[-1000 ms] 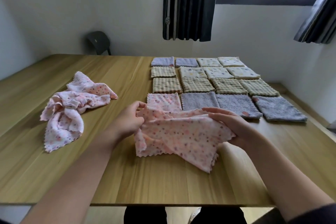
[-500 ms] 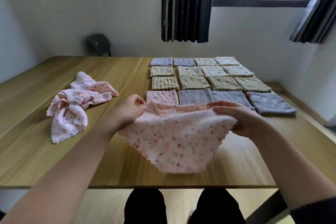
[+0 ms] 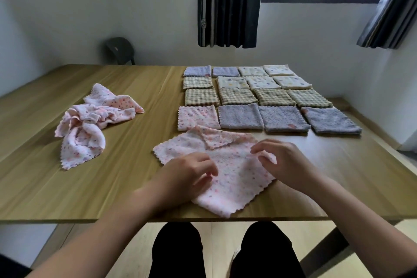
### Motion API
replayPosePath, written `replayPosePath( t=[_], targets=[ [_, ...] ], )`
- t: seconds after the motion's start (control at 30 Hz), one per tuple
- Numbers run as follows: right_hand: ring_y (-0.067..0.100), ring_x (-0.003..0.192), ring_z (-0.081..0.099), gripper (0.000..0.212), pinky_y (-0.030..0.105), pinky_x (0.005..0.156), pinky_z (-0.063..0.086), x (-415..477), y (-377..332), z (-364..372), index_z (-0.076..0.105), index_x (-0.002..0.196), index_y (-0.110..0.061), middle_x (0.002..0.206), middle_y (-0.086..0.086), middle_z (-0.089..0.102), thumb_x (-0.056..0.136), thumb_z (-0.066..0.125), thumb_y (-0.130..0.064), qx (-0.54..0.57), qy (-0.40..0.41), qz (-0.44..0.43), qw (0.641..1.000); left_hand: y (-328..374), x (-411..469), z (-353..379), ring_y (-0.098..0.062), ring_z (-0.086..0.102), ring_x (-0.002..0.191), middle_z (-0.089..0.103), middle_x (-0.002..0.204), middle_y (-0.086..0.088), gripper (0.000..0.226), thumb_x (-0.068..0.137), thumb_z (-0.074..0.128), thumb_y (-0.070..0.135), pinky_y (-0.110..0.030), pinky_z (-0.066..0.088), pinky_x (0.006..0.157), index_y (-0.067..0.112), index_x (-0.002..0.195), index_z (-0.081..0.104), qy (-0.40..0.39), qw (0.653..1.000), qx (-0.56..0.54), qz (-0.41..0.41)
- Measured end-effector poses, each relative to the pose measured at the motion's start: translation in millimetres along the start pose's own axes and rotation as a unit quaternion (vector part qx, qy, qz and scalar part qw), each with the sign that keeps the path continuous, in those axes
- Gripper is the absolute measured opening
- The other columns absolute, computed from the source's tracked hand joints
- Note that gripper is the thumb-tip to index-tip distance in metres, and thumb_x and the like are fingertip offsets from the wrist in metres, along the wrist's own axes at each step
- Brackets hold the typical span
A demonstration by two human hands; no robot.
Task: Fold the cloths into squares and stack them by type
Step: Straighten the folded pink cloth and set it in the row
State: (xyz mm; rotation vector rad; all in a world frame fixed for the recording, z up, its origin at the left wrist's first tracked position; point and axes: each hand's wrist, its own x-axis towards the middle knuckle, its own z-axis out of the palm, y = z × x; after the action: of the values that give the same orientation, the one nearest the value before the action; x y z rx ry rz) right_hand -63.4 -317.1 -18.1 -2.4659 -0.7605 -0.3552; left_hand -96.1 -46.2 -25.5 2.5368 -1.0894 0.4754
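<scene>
Fingers [image 3: 259,148] of the right hand [image 3: 285,160] are curled, pinching the right corner of the pink cloth [image 3: 234,171]. The left hand [image 3: 187,172] sits on the cloth's left side with its fingers curled. They are blurred, so I cannot tell whether they grip the fabric or only press it. The pink cloth lies spread cornerwise on the desk [image 3: 135,183], close to the front edge, its far corner turned back onto itself. Its far edge reaches a folded pink square [image 3: 198,117]. Right of that square is a row of three grey squares [image 3: 240,117], folded. Behind them lie checked squares [image 3: 237,96], then cream spotted squares [image 3: 261,82], with two lilac squares [image 3: 197,71] at the back left. Well apart to the left is a crumpled pile of pink cloths [image 3: 90,124], unfolded.
</scene>
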Motion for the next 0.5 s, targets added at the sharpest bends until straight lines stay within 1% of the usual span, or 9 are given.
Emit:
replayPosePath(
  t=[0.03,0.1,0.17,0.23,0.3,0.33,0.4,0.43,0.5],
  targets=[
    [0.011,0.098,0.065,0.020,0.022,0.089,0.050,-3.4,-0.9,2.0,0.072,0.104,-0.016,0.110,-0.006,0.069,0.086,0.067,-0.010,-0.002,-0.023,0.003,1.000,0.1,-3.2,-1.1,-0.008,0.052,0.076,0.056,0.088,0.007,0.017,0.090,0.049,0.031,-0.025,0.047,0.059,0.020,0.089,0.061,-0.010,1.000,0.004,-0.001],
    [0.009,0.110,0.060,0.025,0.015,0.097,0.041,-10.1,-0.2,4.2,0.070,0.113,-0.017,0.121,-0.008,0.065,0.089,0.065,-0.019,-0.015,-0.055,0.005,0.998,0.5,-9.8,-4.4,-0.009,0.052,0.085,0.056,0.095,0.006,0.026,0.092,0.047,0.043,-0.026,0.046,0.069,0.022,0.095,0.061,-0.040,0.999,0.024,-0.008],
    [0.009,0.117,0.054,0.029,0.016,0.097,0.036,-16.4,-0.2,3.4,0.067,0.118,-0.020,0.126,-0.010,0.061,0.091,0.061,-0.027,-0.048,-0.073,-0.004,0.996,4.2,-16.4,-9.0,-0.012,0.053,0.095,0.057,0.105,0.006,0.040,0.090,0.042,0.058,-0.030,0.046,0.079,0.024,0.105,0.059,-0.063,0.997,0.052,-0.012],
    [0.014,0.112,0.055,0.030,0.024,0.092,0.043,-22.6,-2.7,2.0,0.068,0.115,-0.023,0.120,-0.010,0.063,0.089,0.058,-0.036,-0.087,-0.069,-0.034,0.993,8.9,-23.3,-14.0,-0.014,0.056,0.104,0.060,0.115,0.006,0.057,0.085,0.042,0.069,-0.033,0.047,0.088,0.025,0.116,0.057,-0.076,0.995,0.069,-0.006],
    [0.014,0.106,0.057,0.036,0.031,0.084,0.049,-30.3,-9.3,1.6,0.067,0.109,-0.027,0.112,-0.011,0.063,0.088,0.051,-0.052,-0.126,-0.054,-0.065,0.988,11.6,-32.3,-16.1,-0.016,0.055,0.114,0.058,0.125,0.005,0.068,0.078,0.044,0.076,-0.034,0.045,0.098,0.024,0.121,0.054,-0.088,0.993,0.081,0.006],
    [0.013,0.105,0.056,0.044,0.032,0.083,0.049,-34.4,-12.5,2.5,0.066,0.108,-0.030,0.110,-0.012,0.062,0.088,0.044,-0.062,-0.146,-0.050,-0.078,0.985,11.7,-37.4,-15.1,-0.018,0.054,0.119,0.057,0.129,0.003,0.070,0.076,0.046,0.076,-0.036,0.043,0.101,0.023,0.121,0.053,-0.094,0.991,0.095,0.013],
    [0.011,0.110,0.052,0.060,0.033,0.087,0.046,-45.0,-17.8,3.4,0.062,0.113,-0.032,0.114,-0.013,0.058,0.084,0.035,-0.077,-0.164,-0.067,-0.090,0.980,12.1,-48.0,-11.1,-0.023,0.052,0.125,0.055,0.135,-0.003,0.065,0.074,0.050,0.072,-0.041,0.043,0.103,0.023,0.116,0.054,-0.097,0.987,0.129,0.018],
    [0.011,0.113,0.050,0.064,0.034,0.090,0.045,-50.4,-18.9,2.8,0.060,0.117,-0.031,0.118,-0.013,0.055,0.081,0.036,-0.079,-0.153,-0.082,-0.087,0.981,12.0,-52.5,-9.0,-0.025,0.053,0.125,0.055,0.135,-0.004,0.060,0.075,0.052,0.068,-0.043,0.043,0.102,0.022,0.113,0.055,-0.091,0.986,0.138,0.017],
    [0.012,0.115,0.050,0.063,0.033,0.091,0.047,-60.3,-20.7,1.9,0.055,0.121,-0.031,0.123,-0.013,0.051,0.077,0.048,-0.075,-0.140,-0.094,-0.106,0.980,13.0,-60.5,-8.1,-0.026,0.056,0.120,0.058,0.131,-0.004,0.048,0.079,0.055,0.059,-0.040,0.046,0.099,0.020,0.107,0.059,-0.059,0.989,0.131,0.023]
  ],
)
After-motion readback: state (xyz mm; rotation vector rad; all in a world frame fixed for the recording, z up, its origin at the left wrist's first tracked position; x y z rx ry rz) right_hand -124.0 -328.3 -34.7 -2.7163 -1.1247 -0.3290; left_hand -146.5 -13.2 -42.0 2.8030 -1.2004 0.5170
